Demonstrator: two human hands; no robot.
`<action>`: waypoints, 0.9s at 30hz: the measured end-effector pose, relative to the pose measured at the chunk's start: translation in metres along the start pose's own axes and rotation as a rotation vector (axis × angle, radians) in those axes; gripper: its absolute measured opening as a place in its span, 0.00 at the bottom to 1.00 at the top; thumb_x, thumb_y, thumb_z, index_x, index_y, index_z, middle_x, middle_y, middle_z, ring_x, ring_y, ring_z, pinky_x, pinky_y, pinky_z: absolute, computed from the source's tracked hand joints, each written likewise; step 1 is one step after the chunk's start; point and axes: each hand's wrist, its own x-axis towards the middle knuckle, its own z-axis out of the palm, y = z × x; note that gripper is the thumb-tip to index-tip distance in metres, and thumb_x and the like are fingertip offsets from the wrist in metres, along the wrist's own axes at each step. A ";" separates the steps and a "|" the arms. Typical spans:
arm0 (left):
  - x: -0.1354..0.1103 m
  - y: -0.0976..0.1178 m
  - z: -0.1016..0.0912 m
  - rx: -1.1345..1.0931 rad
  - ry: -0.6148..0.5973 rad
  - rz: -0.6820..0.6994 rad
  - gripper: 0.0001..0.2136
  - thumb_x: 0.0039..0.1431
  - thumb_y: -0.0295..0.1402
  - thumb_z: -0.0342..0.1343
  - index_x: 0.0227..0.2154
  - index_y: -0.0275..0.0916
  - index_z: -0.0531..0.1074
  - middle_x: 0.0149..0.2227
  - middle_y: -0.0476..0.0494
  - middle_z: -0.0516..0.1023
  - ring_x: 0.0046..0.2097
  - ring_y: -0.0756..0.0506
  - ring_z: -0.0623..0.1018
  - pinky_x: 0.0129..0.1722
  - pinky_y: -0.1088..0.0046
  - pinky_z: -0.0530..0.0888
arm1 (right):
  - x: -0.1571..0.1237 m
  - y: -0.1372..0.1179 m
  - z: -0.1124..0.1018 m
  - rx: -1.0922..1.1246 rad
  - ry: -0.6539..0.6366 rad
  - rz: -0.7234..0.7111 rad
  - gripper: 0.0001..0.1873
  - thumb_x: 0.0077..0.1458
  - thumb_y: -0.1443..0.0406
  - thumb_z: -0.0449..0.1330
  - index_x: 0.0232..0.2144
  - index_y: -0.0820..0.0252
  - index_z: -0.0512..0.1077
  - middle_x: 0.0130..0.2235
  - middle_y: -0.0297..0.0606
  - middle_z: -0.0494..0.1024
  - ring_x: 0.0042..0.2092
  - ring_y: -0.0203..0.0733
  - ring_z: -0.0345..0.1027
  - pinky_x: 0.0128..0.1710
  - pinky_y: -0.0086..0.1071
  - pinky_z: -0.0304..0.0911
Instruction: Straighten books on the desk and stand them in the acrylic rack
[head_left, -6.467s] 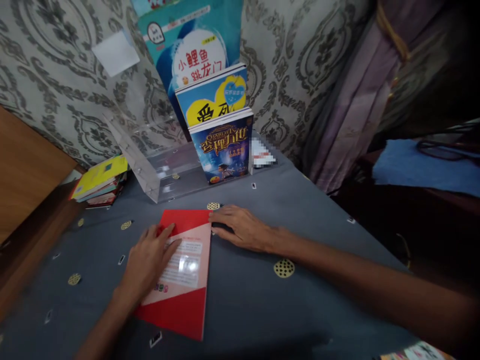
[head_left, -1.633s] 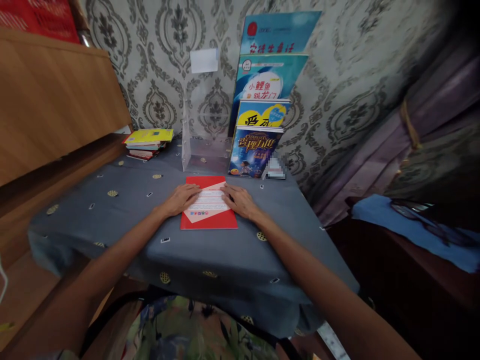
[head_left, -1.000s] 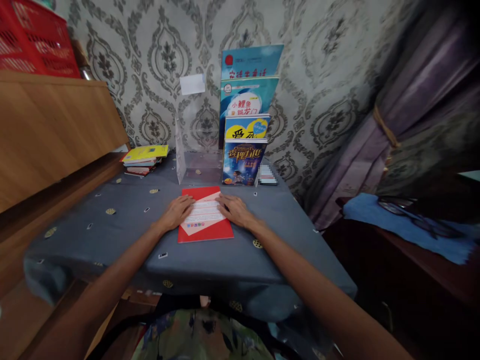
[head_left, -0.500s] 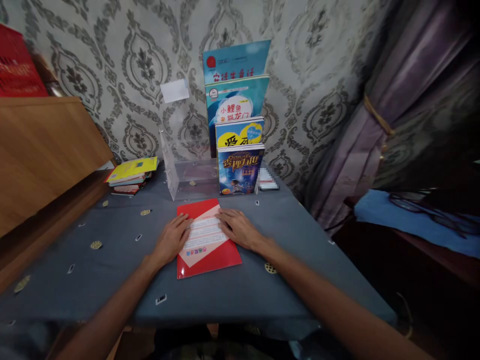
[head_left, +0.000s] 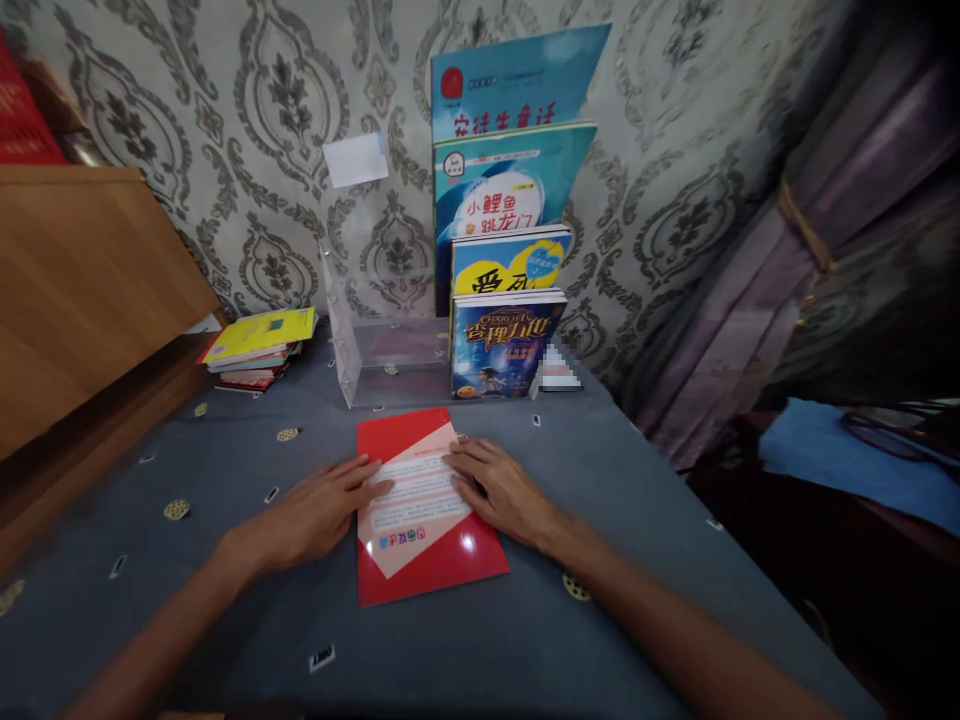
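Observation:
A red book (head_left: 431, 570) lies flat on the table, its printed panel facing up with lines of small text. My left hand (head_left: 319, 510) rests at the book's left edge, fingers stretched over the cover. Across from it, my right hand (head_left: 506, 495) lies on the book's right side with fingers extended and slightly bent. Neither hand grips the book. Just beyond stands a clear acrylic rack (head_left: 341, 340), its right part filled with upright books, the front one a dark blue book (head_left: 499, 350).
Several stacked books with a yellow one (head_left: 262, 335) on top lie at the back left, beside a wooden cabinet (head_left: 75, 290). A white label (head_left: 355, 160) is on the rack. Grey cloth covers the table (head_left: 420, 665). On the right are a curtain (head_left: 735, 330) and a blue cloth (head_left: 817, 460).
The view has moved closer and tilted down. My left hand has shifted outward to the left and its fingers lie straighter. My right hand stays on the book.

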 end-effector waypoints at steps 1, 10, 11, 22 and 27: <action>0.000 -0.001 -0.003 0.038 -0.025 0.023 0.30 0.63 0.23 0.49 0.66 0.53 0.60 0.67 0.44 0.66 0.67 0.40 0.66 0.61 0.58 0.70 | 0.000 0.001 0.000 0.012 0.008 -0.002 0.16 0.63 0.66 0.53 0.50 0.59 0.75 0.54 0.48 0.77 0.58 0.52 0.68 0.59 0.51 0.65; 0.013 -0.006 0.002 0.267 -0.008 0.302 0.30 0.64 0.27 0.54 0.67 0.51 0.56 0.65 0.38 0.68 0.66 0.36 0.67 0.65 0.51 0.62 | 0.001 0.000 -0.004 0.061 -0.001 0.015 0.16 0.63 0.66 0.54 0.49 0.56 0.76 0.54 0.46 0.78 0.58 0.52 0.68 0.60 0.52 0.64; 0.012 -0.008 0.004 0.277 -0.001 0.323 0.31 0.65 0.26 0.53 0.68 0.51 0.55 0.66 0.39 0.67 0.67 0.36 0.66 0.65 0.51 0.62 | 0.002 0.000 -0.004 0.062 -0.004 0.019 0.16 0.63 0.66 0.54 0.49 0.57 0.76 0.54 0.47 0.78 0.58 0.52 0.68 0.60 0.52 0.64; 0.038 -0.034 0.026 -0.188 0.422 0.206 0.18 0.69 0.35 0.50 0.60 0.44 0.66 0.55 0.39 0.78 0.57 0.42 0.77 0.61 0.56 0.71 | 0.004 0.004 -0.014 0.314 0.035 0.098 0.21 0.69 0.55 0.49 0.45 0.58 0.79 0.50 0.46 0.80 0.57 0.49 0.70 0.59 0.47 0.65; 0.061 -0.028 0.005 -0.684 0.545 -0.160 0.19 0.64 0.50 0.52 0.40 0.39 0.77 0.37 0.42 0.83 0.40 0.41 0.82 0.41 0.64 0.78 | 0.006 0.011 -0.017 0.654 0.090 0.254 0.37 0.68 0.44 0.36 0.43 0.56 0.80 0.46 0.42 0.82 0.51 0.48 0.75 0.58 0.46 0.66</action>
